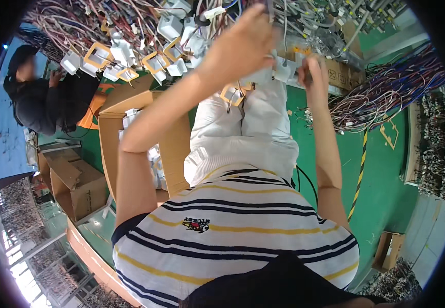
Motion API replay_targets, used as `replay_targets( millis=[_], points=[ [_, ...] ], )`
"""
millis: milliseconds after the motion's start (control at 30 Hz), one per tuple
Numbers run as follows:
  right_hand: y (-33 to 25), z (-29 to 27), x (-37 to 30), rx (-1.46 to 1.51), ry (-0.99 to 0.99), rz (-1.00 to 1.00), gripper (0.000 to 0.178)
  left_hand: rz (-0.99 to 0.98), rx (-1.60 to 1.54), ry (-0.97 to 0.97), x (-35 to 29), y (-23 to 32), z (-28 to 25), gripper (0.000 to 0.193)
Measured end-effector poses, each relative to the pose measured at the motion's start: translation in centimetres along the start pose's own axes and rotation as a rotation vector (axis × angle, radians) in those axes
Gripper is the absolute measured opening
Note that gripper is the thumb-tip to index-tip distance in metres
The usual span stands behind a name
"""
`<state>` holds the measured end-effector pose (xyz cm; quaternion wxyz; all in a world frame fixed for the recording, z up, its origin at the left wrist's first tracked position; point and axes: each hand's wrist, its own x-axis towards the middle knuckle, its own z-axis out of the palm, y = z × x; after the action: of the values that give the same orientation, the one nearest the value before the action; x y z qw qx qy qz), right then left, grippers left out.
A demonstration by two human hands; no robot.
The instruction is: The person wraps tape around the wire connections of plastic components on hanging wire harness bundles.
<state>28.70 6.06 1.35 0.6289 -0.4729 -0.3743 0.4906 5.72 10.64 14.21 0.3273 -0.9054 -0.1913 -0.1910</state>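
Observation:
My left hand [245, 46] is raised across the middle, among hanging wires. Its fingers are curled and slightly blurred, and what they hold is hidden. My right hand [313, 73] is further right and a little lower, fingers bent together; I cannot make out what is in them. A white plastic piece [285, 69] lies between the two hands, close to the right one. Below my left hand a yellow-rimmed frame with wires [233, 94] hangs in front of my white trousers [239, 123]. White housings [171, 26] on wires crowd the area to the left of my left hand.
A cardboard box [173, 138] with white parts stands at my left, an opened carton [81, 187] beyond it. A person in dark clothes [37, 102] sits far left. Cable bundles [391, 92] hang at right, near another carton [338, 77]. Yellow-black tape [358, 179] marks the green floor.

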Motion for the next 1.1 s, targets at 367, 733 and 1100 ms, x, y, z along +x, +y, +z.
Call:
replay_targets(
  millis=[367,733,1100],
  points=[
    [6.5,14.8,-5.7,-0.594,-0.765,-0.498,0.026,0.025,-0.113,0.095,-3.8,-2.7,-4.2,0.033],
    [6.0,10.5,-2.7,-0.269,-0.585,-0.244,0.019,-0.069,0.231,-0.317,-7.1,-10.2,-1.2,0.037],
    [5.7,14.2,0.7,-0.348,-0.499,-0.496,0.027,0.050,0.090,-0.298,-11.6,-11.3,-3.2,0.016]
  ],
)
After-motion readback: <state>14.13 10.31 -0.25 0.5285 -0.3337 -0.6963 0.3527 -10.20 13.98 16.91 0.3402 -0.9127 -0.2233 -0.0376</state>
